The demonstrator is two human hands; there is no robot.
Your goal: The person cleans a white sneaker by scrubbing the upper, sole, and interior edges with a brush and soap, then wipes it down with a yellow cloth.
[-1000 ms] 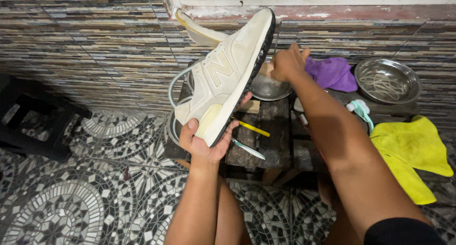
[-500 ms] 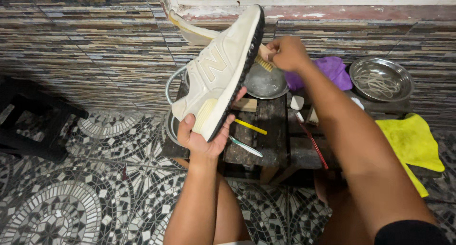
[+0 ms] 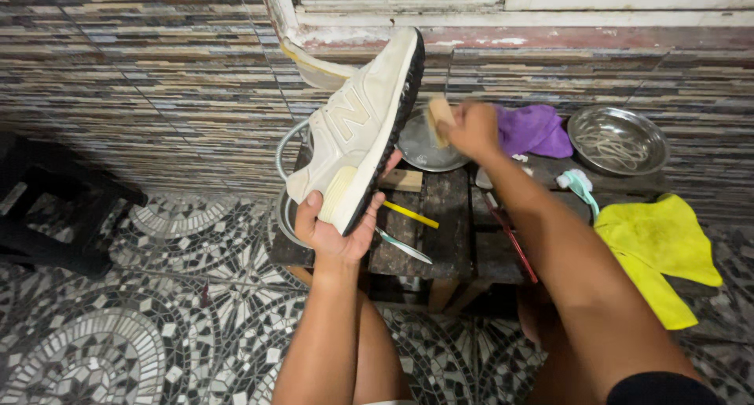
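1. Head view, work in hand: cream sneaker [image 3: 357,130] held up off the surface [image 3: 455,216], heel low, toe raised toward the striped tile wall [image 3: 157,83], dark sole edge turned to the right.
2. Head view, left hand [image 3: 338,232]: cupped under the heel, thumb on the upper side, fingers curled round the sole; grips the shoe firmly.
3. Head view, right hand [image 3: 471,128]: closed round a small wooden brush [image 3: 438,118], blurred, just beside the sole and above a steel bowl [image 3: 428,150]. Cannot tell whether the bristles touch the bowl or the shoe.
4. Head view, step judged: scrubbing of the sole edge under way, with the brush at or near the bowl, probably for wetting.
5. Head view, what the next move calls for, as a judgement: steady hold at the heel, sole edge kept facing the brush, short strokes along the rim, drips kept over the bowl.
6. Head view, surroundings on the surface: purple cloth [image 3: 534,130] right of the bowl; second steel dish [image 3: 616,140] holding pale laces; teal and white toothbrush [image 3: 580,183]; yellow cloth [image 3: 656,248] draped off the right end; yellow stick [image 3: 410,214] and red stick [image 3: 510,236] lying flat.
7. Head view, elsewhere: mosaic floor [image 3: 118,334] below, black stool [image 3: 47,208] well apart at left.
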